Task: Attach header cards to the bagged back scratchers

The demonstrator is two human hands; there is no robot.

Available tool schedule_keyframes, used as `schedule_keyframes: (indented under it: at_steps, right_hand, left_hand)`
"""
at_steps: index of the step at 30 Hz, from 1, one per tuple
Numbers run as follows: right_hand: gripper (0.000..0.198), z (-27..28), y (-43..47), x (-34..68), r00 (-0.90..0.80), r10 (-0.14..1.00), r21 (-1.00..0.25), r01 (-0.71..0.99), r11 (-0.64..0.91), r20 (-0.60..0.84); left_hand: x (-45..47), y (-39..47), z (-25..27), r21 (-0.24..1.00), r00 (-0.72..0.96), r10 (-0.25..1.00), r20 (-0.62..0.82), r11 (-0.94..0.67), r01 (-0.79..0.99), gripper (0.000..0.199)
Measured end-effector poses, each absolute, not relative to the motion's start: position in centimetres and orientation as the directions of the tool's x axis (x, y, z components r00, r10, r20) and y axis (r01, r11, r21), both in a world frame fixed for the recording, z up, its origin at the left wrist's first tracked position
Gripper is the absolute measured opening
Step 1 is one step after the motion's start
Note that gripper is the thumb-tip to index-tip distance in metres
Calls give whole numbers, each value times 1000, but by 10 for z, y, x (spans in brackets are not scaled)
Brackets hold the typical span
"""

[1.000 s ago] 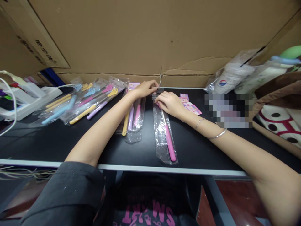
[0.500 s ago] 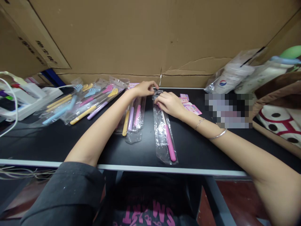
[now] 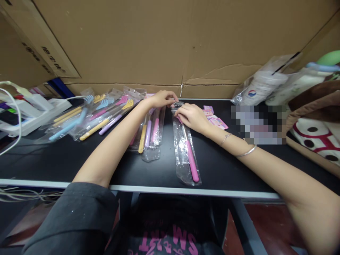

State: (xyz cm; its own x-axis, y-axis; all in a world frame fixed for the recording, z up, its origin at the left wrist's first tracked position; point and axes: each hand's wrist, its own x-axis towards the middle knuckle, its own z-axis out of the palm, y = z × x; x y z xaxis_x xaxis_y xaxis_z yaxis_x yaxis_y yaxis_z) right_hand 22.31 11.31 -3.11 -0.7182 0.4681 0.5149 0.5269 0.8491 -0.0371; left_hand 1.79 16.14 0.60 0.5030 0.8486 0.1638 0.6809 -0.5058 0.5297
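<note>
Clear sleeve (image 3: 182, 152) grasped up top by left hand (image 3: 162, 99) and right hand (image 3: 193, 118) here, and it might be creased by uneven tugging!

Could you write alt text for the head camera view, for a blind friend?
A person's left hand and right hand are at the far end of a clear bag holding a pink-handled tool on a black table. More bagged tools lie left, printed cards right.
</note>
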Motion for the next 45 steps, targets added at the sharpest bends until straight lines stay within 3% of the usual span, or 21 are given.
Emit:
schedule_keyframes:
  at_steps: [4,6,9,14,20,25,28,40,45]
  right_hand:
    - [21,-32,117,226,-574,587,-270,544,795,571]
    - [21,-32,123,232,-481,650,-329,592,736,588]
    - [20,-29,139,249,-367,723,-334,703,628,585]
    - [18,-26,169,284,-316,811,-291,818,496,493]
    - [24,-27,188,308,-435,846,-184,845,502,308]
    - [51,-22,196,321,-540,831,-267,788,555,135]
    - [56,-18,196,325,-573,817,-309,766,564,69]
    - [33,-39,202,316,-534,799,-368,709,601,277]
    - [20,-38,192,300,-408,818,-439,698,566,405]
  left_hand:
    - [17,160,7,558,484,863,147,-476,680,28]
    - [17,161,7,561,489,858,157,-485,671,28]
    - [17,160,7,553,488,857,166,-491,673,27]
    - [19,156,10,553,475,868,142,-468,690,29]
    - [17,159,8,525,496,858,134,-486,699,32]
    - [13,163,6,540,533,837,125,-508,671,32]
    - [13,163,6,555,536,836,118,-503,663,33]
    - [11,164,5,515,490,863,121,-476,713,37]
    - [11,163,6,538,483,868,114,-463,705,36]
